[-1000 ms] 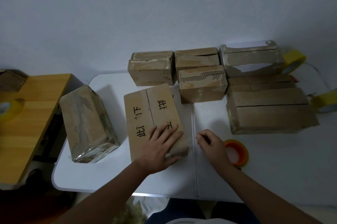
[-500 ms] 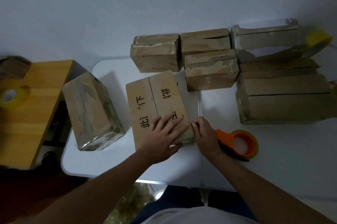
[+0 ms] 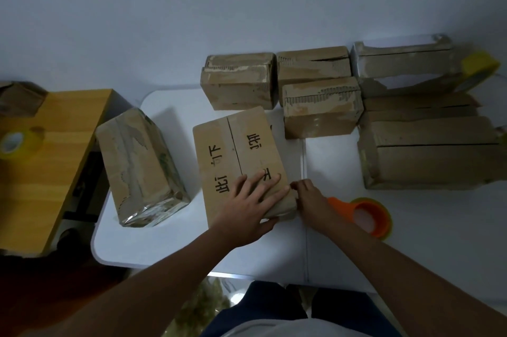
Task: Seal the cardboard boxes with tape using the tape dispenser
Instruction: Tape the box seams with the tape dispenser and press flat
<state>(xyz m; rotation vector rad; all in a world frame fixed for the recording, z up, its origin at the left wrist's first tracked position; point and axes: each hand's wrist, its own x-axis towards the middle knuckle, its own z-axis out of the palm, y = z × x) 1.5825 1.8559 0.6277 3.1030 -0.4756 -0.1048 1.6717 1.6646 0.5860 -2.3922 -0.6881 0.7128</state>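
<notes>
A cardboard box [image 3: 241,144] with black printed characters and a centre seam lies flat on the white table [image 3: 411,240]. My left hand [image 3: 249,205] presses on the box's near right part with fingers spread flat. My right hand [image 3: 310,199] sits at the box's near right corner, its bent fingertips against the side edge. Whether they pinch tape is not visible. The orange tape dispenser [image 3: 367,216] with its tape roll lies on the table just behind my right wrist, apart from the fingers.
A box wrapped in clear tape [image 3: 140,166] stands left of the printed one. Several worn boxes [image 3: 321,106] line the back, and larger ones [image 3: 430,155] fill the right. A yellow tape roll [image 3: 13,142] rests on the wooden side table [image 3: 55,158]; another roll [image 3: 480,68] leans at the back right.
My right hand has moved left from beside the dispenser to the box's near right corner. The left hand stays pressed on the box, and the dispenser lies where it was.
</notes>
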